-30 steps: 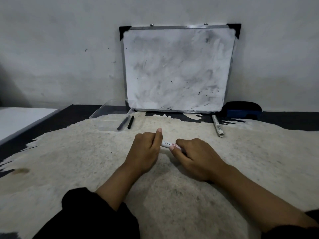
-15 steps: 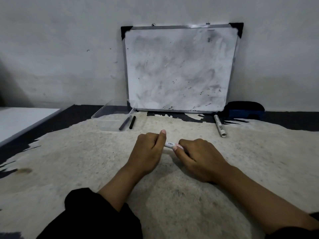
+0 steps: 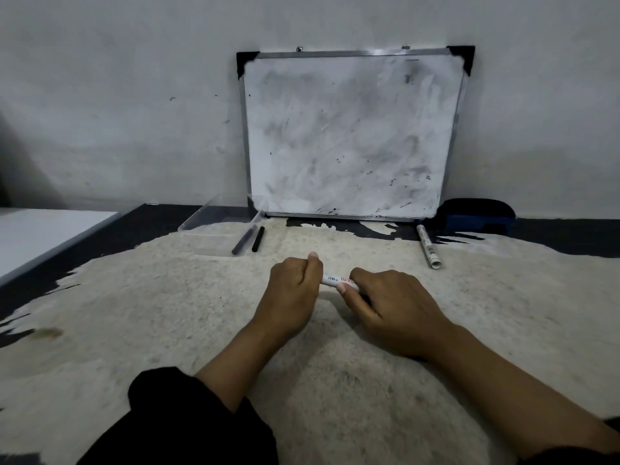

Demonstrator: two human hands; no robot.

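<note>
Head view: a white marker (image 3: 337, 280) is held level, low over the pale surface (image 3: 167, 313), in front of the smudged whiteboard (image 3: 349, 135) propped against the wall. One end is wrapped in the curled left hand (image 3: 292, 290), and the other is gripped by the curled fingers of the right hand (image 3: 392, 307). The cap appears to be under work. A straight pull along the barrel is judged to be called for next.

Worn table (image 3: 134, 313) bears tray (image 3: 214, 229), loose marker (image 3: 428, 247), eraser (image 3: 476, 217).
</note>
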